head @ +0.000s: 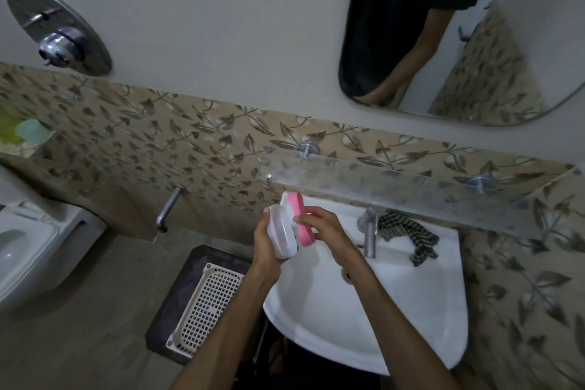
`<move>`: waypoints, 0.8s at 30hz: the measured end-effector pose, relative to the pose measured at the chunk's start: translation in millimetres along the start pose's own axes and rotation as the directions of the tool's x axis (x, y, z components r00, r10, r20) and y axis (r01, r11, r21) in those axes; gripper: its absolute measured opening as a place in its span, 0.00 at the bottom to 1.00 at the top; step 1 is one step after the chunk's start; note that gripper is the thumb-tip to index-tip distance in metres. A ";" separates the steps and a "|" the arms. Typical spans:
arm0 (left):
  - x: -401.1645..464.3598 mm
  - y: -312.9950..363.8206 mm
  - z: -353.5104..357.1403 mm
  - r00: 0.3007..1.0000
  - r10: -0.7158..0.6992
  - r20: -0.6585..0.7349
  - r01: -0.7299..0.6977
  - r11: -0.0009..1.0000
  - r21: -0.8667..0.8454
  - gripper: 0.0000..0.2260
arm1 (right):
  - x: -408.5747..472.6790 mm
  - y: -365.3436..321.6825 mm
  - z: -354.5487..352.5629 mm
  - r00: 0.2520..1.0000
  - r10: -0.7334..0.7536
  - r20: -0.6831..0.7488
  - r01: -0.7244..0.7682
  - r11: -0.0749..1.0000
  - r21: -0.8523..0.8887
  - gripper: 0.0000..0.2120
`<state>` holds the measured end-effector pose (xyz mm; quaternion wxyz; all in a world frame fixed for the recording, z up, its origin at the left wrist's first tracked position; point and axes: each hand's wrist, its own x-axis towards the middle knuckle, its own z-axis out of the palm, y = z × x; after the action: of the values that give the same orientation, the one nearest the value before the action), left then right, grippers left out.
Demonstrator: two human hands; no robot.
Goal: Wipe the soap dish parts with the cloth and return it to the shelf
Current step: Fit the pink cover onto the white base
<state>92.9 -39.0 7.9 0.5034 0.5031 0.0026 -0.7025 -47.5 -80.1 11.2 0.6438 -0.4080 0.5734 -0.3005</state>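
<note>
Left hand [269,242] grips white soap dish part [282,236]; right hand [323,228] pinches pink part [301,218], both over sink [411,310]. Cloth [408,234] lies right of hands, by tap [368,231]. Likely light, rigid, slippery plastic; hold by edges.

Both forearms reach forward and upward, hands close together. The left hand [269,239] curls its fingers round something it grips; the right hand [326,229] pinches something, knuckles up

Over the sink [411,310], left hand [269,242] grips the white dish part [282,236], right hand [326,228] the pink part [300,215].
</note>
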 end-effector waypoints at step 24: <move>-4.6 -5.1 25.0 0.983 0.131 0.125 -0.132 0.991 0.003 0.20 | -42.7 -19.8 20.1 0.961 -0.191 -0.202 0.118 0.939 -0.323 0.29</move>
<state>71.5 -45.9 20.9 0.5450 0.4599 -0.0660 -0.6979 -33.0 -49.7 49.6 0.4759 -0.5097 0.6498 -0.3026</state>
